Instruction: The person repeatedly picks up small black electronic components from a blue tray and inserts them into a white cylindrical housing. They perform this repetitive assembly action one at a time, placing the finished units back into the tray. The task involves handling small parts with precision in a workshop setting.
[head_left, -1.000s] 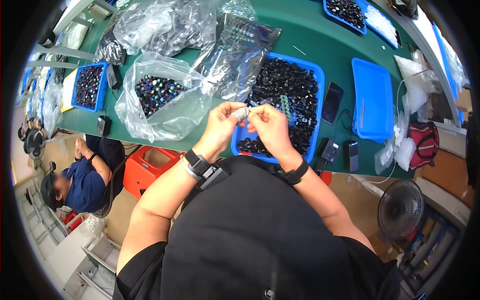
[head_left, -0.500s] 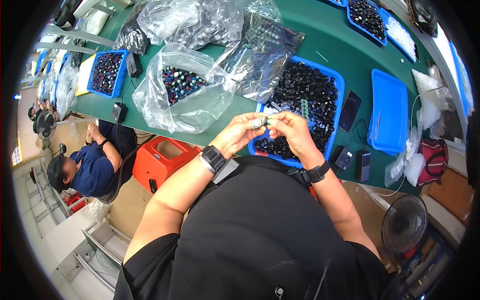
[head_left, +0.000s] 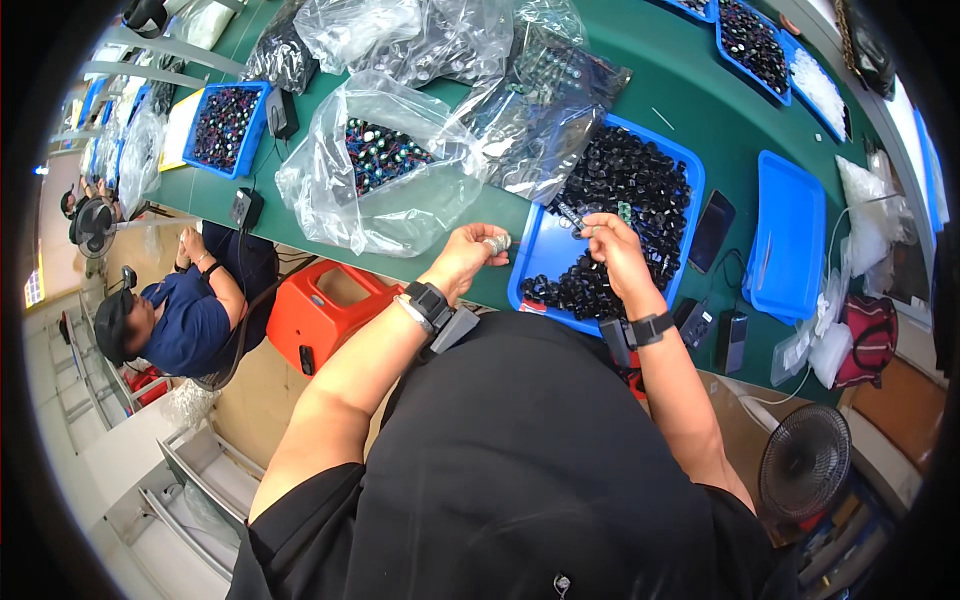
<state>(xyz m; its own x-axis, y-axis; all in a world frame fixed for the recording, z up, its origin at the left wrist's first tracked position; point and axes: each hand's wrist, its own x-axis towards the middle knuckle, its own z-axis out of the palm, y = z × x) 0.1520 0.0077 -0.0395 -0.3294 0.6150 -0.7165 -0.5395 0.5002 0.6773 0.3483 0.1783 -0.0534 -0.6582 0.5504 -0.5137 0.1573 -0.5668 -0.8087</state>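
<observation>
small silvery part (head_left: pixel 497 242) and dark piece (head_left: pixel 572 217), pinched above blue tray (head_left: pixel 545 252)

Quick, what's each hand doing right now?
Left hand: closed on a small silvery part.
Right hand: pinching a small dark part over the blue tray.

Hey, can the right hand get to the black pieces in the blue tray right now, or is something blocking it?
Probably yes. The right hand hangs just over the blue tray, beside the heap of black pieces, with nothing between them. Its fingers pinch a small part, though.
</observation>
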